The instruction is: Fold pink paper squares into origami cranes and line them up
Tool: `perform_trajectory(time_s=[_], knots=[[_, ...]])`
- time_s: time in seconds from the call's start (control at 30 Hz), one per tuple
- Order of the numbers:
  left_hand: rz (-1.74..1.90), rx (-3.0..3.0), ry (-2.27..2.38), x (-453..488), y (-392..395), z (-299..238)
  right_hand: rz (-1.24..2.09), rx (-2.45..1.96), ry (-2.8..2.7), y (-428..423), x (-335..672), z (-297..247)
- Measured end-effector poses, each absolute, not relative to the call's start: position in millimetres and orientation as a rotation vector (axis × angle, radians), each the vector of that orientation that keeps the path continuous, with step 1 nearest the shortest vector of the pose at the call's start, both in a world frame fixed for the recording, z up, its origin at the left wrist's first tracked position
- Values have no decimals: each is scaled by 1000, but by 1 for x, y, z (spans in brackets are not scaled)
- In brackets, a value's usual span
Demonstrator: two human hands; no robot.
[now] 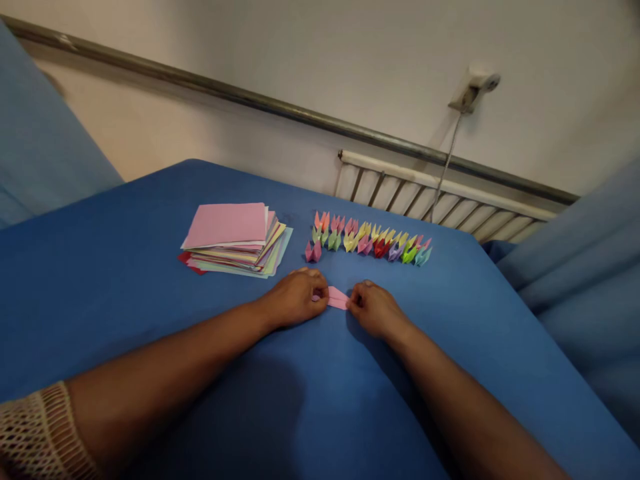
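A small folded piece of pink paper (337, 298) lies low over the blue table between my two hands. My left hand (295, 298) is closed on its left end, the fingertips pinching it and hiding that end. At the right tip, the thumb and fingers of my right hand (376, 310) pinch the paper's narrow end. A crease line runs lengthwise along the strip. Just beyond my hands stand rows of small folded paper cranes (365, 244) in pink, green, yellow, red, purple and blue.
A stack of coloured paper sheets (227, 227), pink on top, sits left of the cranes. Behind the blue-covered table (150, 280) are a wall rail (280, 110) and a white radiator (395, 187). A cord (447, 163) hangs from a wall socket (473, 90). Blue curtains (590, 267) flank the table.
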State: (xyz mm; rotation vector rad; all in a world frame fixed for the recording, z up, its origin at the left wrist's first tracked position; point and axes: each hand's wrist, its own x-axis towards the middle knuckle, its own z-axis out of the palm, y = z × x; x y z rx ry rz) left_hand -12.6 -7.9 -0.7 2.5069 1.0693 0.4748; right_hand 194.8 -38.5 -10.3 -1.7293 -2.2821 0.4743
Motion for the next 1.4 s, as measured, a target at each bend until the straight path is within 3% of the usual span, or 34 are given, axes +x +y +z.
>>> perform_trajectory(time_s=[0.17, 0.4, 0.8, 1.4], knots=[[469, 2497, 1155, -8, -7, -3, 500, -1701, -2228, -36, 200, -6], [456, 2477, 1159, -10, -3, -7, 611, -1286, -2186, -40, 183, -22], [449, 2467, 1179, -13, -2, -6, 584, -1184, -2583, -56, 191, 7], [531, 2416, 1086, -15, 2, -7, 386, -1208, -2717, -62, 189, 17]])
